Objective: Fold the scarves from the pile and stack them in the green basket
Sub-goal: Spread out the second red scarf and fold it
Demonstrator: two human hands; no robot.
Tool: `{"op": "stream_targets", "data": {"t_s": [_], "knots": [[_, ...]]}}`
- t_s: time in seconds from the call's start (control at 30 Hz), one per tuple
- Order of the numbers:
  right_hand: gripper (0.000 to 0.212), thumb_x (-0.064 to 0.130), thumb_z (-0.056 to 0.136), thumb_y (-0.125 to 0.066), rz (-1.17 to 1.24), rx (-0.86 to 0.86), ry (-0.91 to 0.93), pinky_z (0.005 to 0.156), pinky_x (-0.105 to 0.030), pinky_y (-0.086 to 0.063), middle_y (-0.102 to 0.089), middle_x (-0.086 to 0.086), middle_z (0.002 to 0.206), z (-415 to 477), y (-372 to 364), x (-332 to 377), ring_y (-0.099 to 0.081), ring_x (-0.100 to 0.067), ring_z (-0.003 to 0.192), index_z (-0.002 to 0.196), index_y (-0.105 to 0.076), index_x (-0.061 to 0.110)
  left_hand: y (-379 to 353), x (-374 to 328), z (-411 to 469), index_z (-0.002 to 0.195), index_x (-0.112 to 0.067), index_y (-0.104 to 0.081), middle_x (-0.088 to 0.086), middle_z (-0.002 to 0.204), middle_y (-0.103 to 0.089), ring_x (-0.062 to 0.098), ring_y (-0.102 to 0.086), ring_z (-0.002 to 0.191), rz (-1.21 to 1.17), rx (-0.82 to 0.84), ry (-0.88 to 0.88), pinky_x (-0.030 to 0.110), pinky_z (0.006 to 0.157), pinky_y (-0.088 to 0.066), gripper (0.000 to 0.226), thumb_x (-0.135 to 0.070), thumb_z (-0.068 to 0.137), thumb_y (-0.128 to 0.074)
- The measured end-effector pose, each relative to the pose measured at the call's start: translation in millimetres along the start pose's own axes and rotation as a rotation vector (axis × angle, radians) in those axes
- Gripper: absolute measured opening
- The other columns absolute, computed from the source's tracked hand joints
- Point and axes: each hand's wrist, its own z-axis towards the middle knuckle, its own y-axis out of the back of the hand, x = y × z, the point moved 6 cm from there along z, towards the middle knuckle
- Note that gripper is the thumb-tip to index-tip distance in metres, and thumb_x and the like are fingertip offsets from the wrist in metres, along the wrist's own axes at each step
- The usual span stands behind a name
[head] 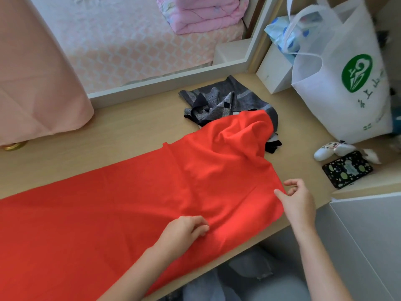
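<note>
A long red scarf (134,203) lies spread across the wooden desk (134,131), running from the lower left to the upper right. Its far end is bunched over a crumpled grey and black patterned scarf (219,101). My left hand (184,232) rests on the red cloth near the desk's front edge, fingers curled into the fabric. My right hand (298,197) pinches the scarf's right edge between thumb and fingers. No green basket is in view.
A white tote bag with a green logo (338,79) stands at the right, a white box (275,70) behind it. A small white figurine (332,149) and a dark patterned case (347,169) lie near the right edge. A pink curtain (36,72) hangs at the left.
</note>
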Motion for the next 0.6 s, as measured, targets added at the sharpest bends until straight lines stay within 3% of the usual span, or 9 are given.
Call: {"op": "stream_targets", "data": {"t_s": [0.1, 0.2, 0.27, 0.33, 0.43, 0.6], "knots": [[0.052, 0.027, 0.081, -0.074, -0.099, 0.089, -0.045, 0.068, -0.032, -0.043, -0.045, -0.010, 0.121, -14, -12, -18, -0.055, -0.026, 0.094, 0.125, -0.051, 0.013, -9, 3, -13, 0.101, -0.029, -0.064, -0.014, 0.098, -0.061, 0.010, -0.057, 0.093, 0.231, -0.178, -0.105, 0.022, 0.076, -0.043, 0.024, -0.040, 0.093, -0.044], [0.056, 0.037, 0.085, -0.067, 0.024, 0.108, -0.148, 0.084, -0.039, -0.045, -0.046, -0.011, 0.127, -35, -22, -43, -0.051, -0.028, 0.110, 0.129, -0.048, 0.008, -19, 5, -32, 0.118, -0.026, -0.060, -0.008, 0.119, -0.057, 0.013, -0.051, 0.113, 0.330, -0.262, -0.162, 0.027, 0.096, -0.036, 0.035, -0.035, 0.086, -0.049], [0.054, 0.038, 0.085, -0.067, 0.081, 0.088, -0.187, 0.085, -0.039, -0.045, -0.049, -0.009, 0.124, -47, -28, -56, -0.052, -0.026, 0.108, 0.126, -0.050, 0.007, -27, 11, -43, 0.135, -0.022, -0.049, 0.002, 0.144, -0.045, 0.019, -0.036, 0.135, 0.425, -0.251, -0.133, 0.038, 0.107, -0.026, 0.050, -0.037, 0.088, -0.042], [0.044, 0.037, 0.085, -0.068, 0.122, 0.050, -0.212, 0.079, -0.036, -0.045, -0.057, -0.008, 0.113, -55, -33, -62, -0.055, -0.024, 0.097, 0.114, -0.055, 0.007, -34, 22, -51, 0.144, -0.021, -0.039, 0.006, 0.154, -0.029, 0.022, -0.021, 0.144, 0.497, -0.225, -0.095, 0.045, 0.109, -0.020, 0.057, -0.039, 0.090, -0.037], [0.025, 0.030, 0.086, -0.068, 0.197, 0.021, -0.255, 0.073, -0.034, -0.045, -0.066, -0.009, 0.096, -57, -39, -66, -0.059, -0.024, 0.086, 0.095, -0.063, 0.007, -42, 32, -54, 0.148, -0.020, -0.032, 0.007, 0.158, -0.020, 0.023, -0.016, 0.146, 0.571, -0.165, -0.074, 0.049, 0.110, -0.016, 0.061, -0.044, 0.092, -0.033], [0.010, 0.017, 0.086, -0.068, 0.339, -0.142, -0.253, 0.068, -0.030, -0.040, -0.064, -0.003, 0.084, -75, -17, -67, -0.060, -0.022, 0.081, 0.089, -0.062, 0.010, -35, 33, -52, 0.150, -0.020, -0.027, 0.009, 0.158, -0.019, 0.025, -0.017, 0.145, 0.595, -0.219, -0.022, 0.054, 0.107, -0.019, 0.061, -0.048, 0.095, -0.026]]}}
